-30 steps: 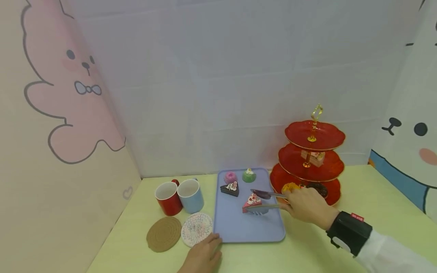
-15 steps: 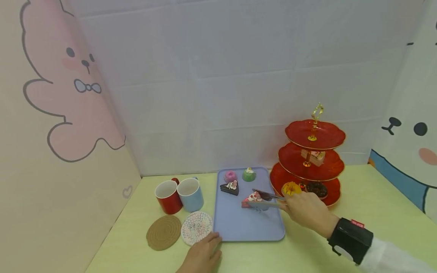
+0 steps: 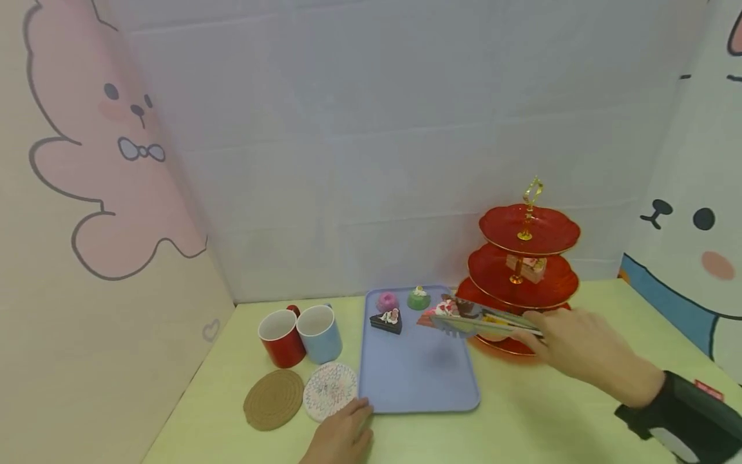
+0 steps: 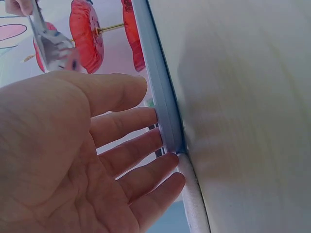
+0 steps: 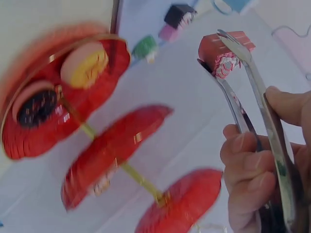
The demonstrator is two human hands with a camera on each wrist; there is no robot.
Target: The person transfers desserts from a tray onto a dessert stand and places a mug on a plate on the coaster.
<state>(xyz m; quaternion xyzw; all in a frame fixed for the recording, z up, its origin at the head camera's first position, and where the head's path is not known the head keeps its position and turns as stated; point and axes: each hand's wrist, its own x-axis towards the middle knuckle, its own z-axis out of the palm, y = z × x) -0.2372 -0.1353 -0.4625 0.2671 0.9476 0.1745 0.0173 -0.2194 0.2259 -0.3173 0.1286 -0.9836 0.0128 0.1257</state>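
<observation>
- The tongs are shiny silver.
- The cake slice in them is red with pale stripes, and white and pink on top.
- The tray is light bluish purple.
- The dark wedge is black, with white and pink on top.
- The ring cake is pink.
- The dome cake is green with a white top.
- The red mug and the blue mug are white inside.
- The mat is brown with rings going round.
- The coaster is white with pink and blue zigzags.
- The cake stand is red with gold edges.
- The table is pale yellow.
</observation>
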